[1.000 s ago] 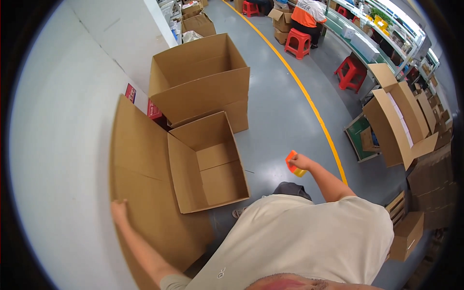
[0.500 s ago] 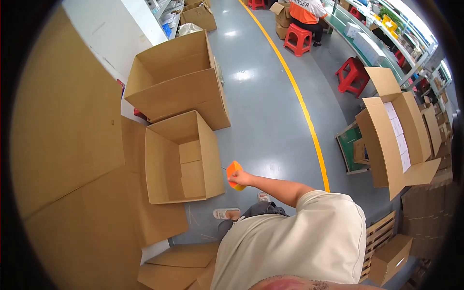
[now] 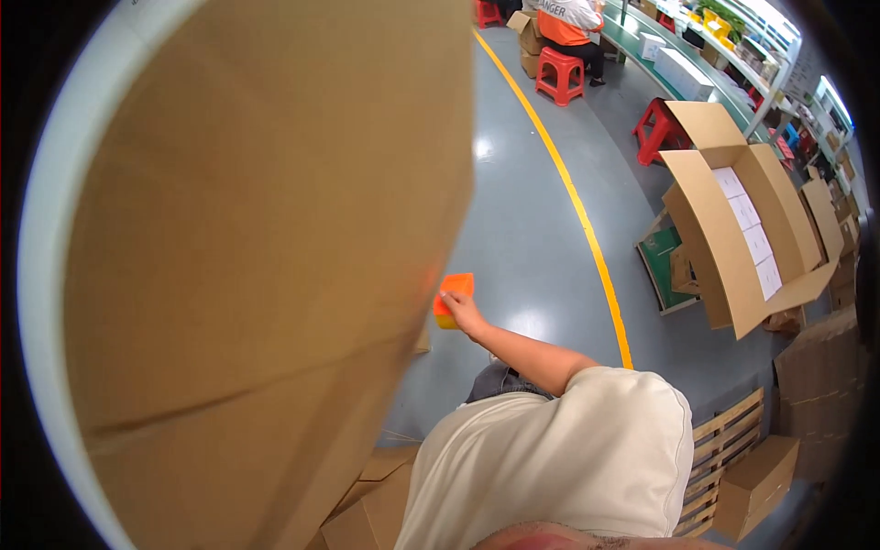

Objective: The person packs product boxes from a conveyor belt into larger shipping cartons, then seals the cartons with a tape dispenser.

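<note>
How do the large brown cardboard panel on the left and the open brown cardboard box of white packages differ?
The large brown cardboard panel shows a broad, creased face, while the open brown cardboard box has spread flaps. The box holds white packages; the panel shows none. The panel fills much more of the picture than the box. Both are brown cardboard.

A glossy grey floor (image 3: 513,229), marked with a curving yellow line (image 3: 573,194), carries red stools (image 3: 560,66), a slatted wooden pallet (image 3: 731,444) and, just beside it, a brown carton (image 3: 756,486), as I watch from a distance. Toward the upper right I see white boxes (image 3: 683,75) lying along a long green-topped bench (image 3: 627,42).
</note>
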Available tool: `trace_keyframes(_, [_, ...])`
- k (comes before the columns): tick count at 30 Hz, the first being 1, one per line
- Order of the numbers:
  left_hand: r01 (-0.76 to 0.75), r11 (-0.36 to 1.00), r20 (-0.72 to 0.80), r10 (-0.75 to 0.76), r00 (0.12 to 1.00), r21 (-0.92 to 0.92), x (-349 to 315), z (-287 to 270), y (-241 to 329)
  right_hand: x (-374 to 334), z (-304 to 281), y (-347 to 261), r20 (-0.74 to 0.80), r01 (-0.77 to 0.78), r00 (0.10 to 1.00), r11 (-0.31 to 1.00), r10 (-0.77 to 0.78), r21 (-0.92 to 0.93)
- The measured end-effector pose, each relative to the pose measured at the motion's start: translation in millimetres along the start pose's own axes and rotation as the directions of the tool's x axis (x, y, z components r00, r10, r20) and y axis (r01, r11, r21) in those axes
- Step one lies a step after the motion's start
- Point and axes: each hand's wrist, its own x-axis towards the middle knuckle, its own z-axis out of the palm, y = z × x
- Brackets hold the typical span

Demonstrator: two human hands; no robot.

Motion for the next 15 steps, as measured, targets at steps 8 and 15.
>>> trace_keyframes(8, [-0.537,0.796,0.154,0.589,0.793,-0.278,-38,154,-23,-99,-111,88,-0.374,0.046,0.927,0.996,-0.013,0.081])
trace_keyframes(15, [-0.636,0.668,-0.020,0.684,0.730,-0.387,-35,339,29,-189,-170,20,-0.466,0.102,0.873,0.988,-0.146,-0.118])
